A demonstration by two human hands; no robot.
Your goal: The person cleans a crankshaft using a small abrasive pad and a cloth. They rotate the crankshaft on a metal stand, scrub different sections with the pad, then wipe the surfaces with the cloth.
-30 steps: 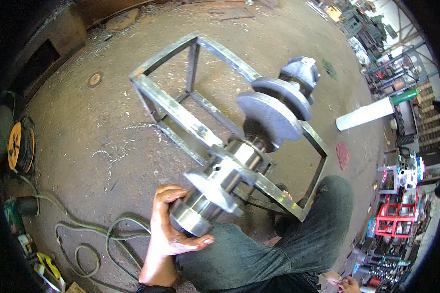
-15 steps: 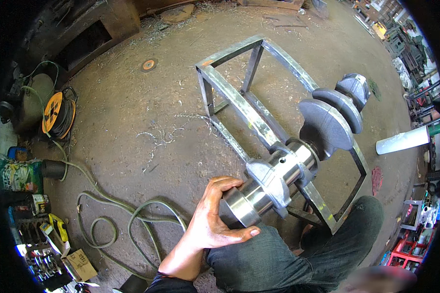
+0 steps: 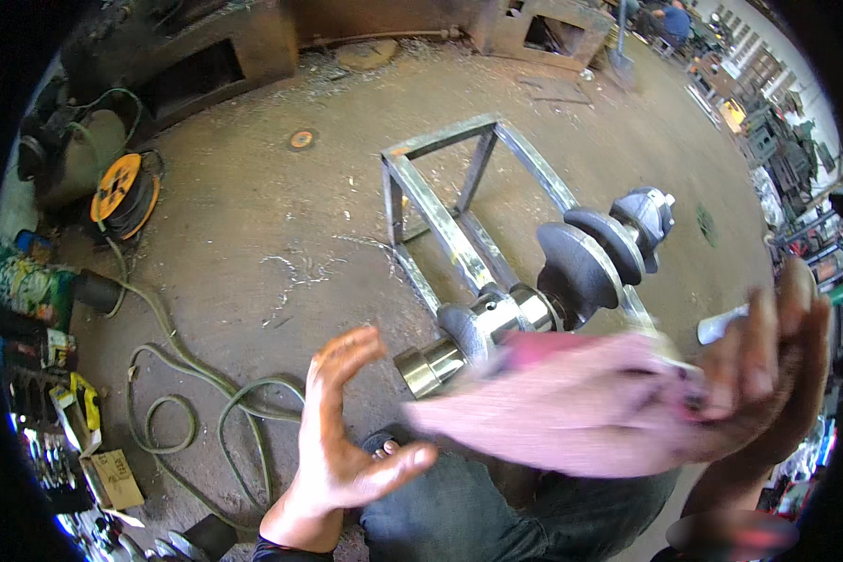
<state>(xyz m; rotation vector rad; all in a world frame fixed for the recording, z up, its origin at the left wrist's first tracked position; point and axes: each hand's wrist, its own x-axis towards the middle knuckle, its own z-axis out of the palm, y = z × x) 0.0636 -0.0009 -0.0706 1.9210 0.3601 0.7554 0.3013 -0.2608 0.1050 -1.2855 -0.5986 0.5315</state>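
Note:
A steel crankshaft (image 3: 585,262) lies across a welded metal frame (image 3: 451,225), its round machined end towards me. Beside that end is my left hand (image 3: 332,431), empty, fingers and thumb spread apart and not touching it. From the right comes my right hand (image 3: 763,365), smeared by motion, with a pink cloth (image 3: 553,407) in its grip. The cloth stretches out towards my left hand and covers part of the crankshaft and frame. My knees (image 3: 459,510) are just below.
Green hose (image 3: 197,375) lies in loops on the floor at left, near an orange cable reel (image 3: 122,192). A white tube (image 3: 717,326) is at right, partly behind my right hand. Rusty machine bases (image 3: 197,75) stand at the back. A small cardboard box (image 3: 114,478) sits at lower left.
My left hand has let go of the crankshaft's end and moved left, opening. My right hand has come in from the right with the pink cloth. The view has shifted upward.

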